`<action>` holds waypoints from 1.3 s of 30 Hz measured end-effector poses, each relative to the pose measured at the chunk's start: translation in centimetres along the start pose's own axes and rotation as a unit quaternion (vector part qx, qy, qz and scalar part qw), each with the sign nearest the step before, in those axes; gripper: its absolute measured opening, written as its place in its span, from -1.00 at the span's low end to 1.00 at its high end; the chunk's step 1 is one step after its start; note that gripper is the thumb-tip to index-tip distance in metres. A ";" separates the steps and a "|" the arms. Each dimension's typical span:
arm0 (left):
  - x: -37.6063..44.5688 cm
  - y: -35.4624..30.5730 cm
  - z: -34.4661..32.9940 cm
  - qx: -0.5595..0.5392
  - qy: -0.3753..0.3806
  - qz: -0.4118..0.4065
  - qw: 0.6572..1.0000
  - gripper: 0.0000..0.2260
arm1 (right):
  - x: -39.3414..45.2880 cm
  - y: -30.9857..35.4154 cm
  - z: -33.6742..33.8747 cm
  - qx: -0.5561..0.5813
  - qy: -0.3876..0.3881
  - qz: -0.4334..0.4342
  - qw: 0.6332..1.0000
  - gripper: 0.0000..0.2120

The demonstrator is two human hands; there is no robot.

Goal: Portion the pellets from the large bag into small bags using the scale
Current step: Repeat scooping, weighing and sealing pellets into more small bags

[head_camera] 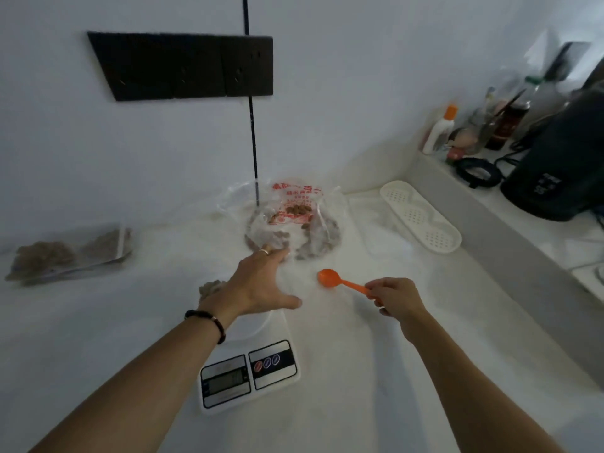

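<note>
Pellets in large bag (294, 223), frame centre. Left hand (258, 286) spread open, fingertips at bag's edge. Right hand (395, 295) pinches orange scoop (340, 281), bowl empty. Risk: limp bag mouth collapses, pellets spill beside scale (248, 371).

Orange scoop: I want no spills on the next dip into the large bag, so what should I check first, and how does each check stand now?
1. Orange scoop gripped by its handle in the right hand: ok.
2. Scoop bowl empty and free to dip: ok.
3. Left hand reaches the large bag; mouth held open: cannot tell.
4. Pellets left in the large bag: ok.
5. Small bag of pellets seated on the scale: cannot tell, the left hand covers it.
6. Scale display readable: not ok, too blurred.
</note>
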State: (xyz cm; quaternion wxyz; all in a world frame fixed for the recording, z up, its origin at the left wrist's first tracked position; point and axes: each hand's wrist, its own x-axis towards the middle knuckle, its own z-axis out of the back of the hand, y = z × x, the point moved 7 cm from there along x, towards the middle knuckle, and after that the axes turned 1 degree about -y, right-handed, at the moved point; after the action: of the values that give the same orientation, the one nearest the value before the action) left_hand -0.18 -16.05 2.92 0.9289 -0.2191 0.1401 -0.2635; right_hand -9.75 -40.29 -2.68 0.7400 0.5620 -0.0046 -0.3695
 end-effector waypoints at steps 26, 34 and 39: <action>-0.3 1.1 -1.7 0.065 0.008 -0.053 0.996 -0.10 | -3.5 4.8 -6.6 -0.318 -0.022 0.216 0.923 -0.71; -9.0 5.1 -0.4 0.087 -0.105 -0.037 0.990 -0.20 | -10.8 4.8 -9.9 -0.442 -0.036 0.368 0.817 -0.54; -13.4 8.3 -1.2 0.141 -0.113 0.007 0.984 -0.21 | -14.1 3.4 -12.1 -0.479 -0.040 0.420 0.770 -0.50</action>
State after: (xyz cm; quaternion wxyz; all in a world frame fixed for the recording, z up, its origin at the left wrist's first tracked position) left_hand -8.06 -2.72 -0.14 0.9621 -0.1130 -0.0025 -0.2480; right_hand -13.03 -22.14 1.50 0.9938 0.0615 -0.0927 0.0015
